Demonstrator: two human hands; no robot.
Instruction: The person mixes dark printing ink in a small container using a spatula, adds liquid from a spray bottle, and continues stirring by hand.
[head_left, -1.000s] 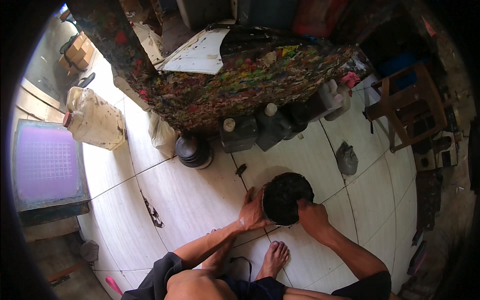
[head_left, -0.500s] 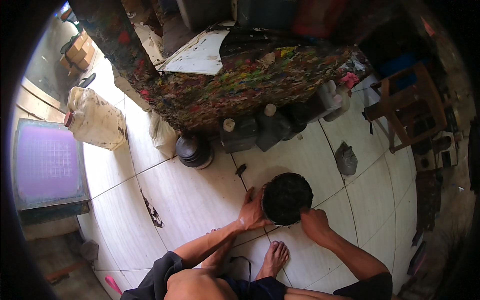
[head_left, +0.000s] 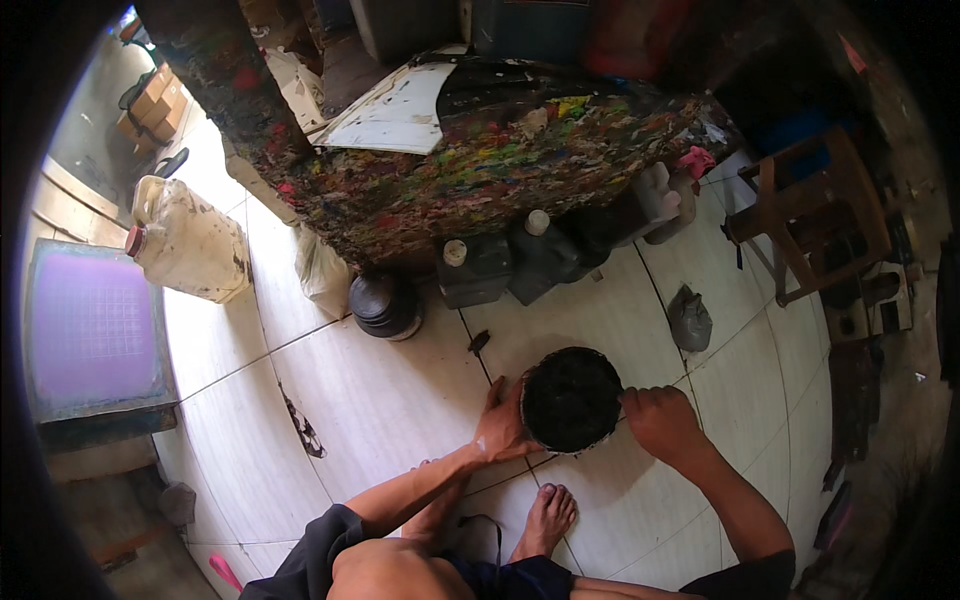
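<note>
A round black tub [head_left: 572,400] of dark, thick-looking matter stands on the tiled floor in front of me. My left hand [head_left: 503,420] is pressed around its left side, with the thumb pointing up along the wall. At the right rim is my right hand [head_left: 662,422], its fingers closed in a fist. Whatever that fist grips is hidden or lost against the dark contents. My bare foot [head_left: 548,512] rests on the floor just below the tub.
Beyond the tub are a black lidded pot [head_left: 386,306], dark jerrycans [head_left: 475,270] and a paint-crusted bench [head_left: 450,180]. A grey plastic bag [head_left: 690,320] and brown stool [head_left: 830,210] lie right. Left are a whitish jerrycan [head_left: 190,240] and a purple screen frame [head_left: 98,325].
My right hand has moved right and slightly up, from the tub's lower right edge to its right rim. My left hand keeps its place on the tub's side.
</note>
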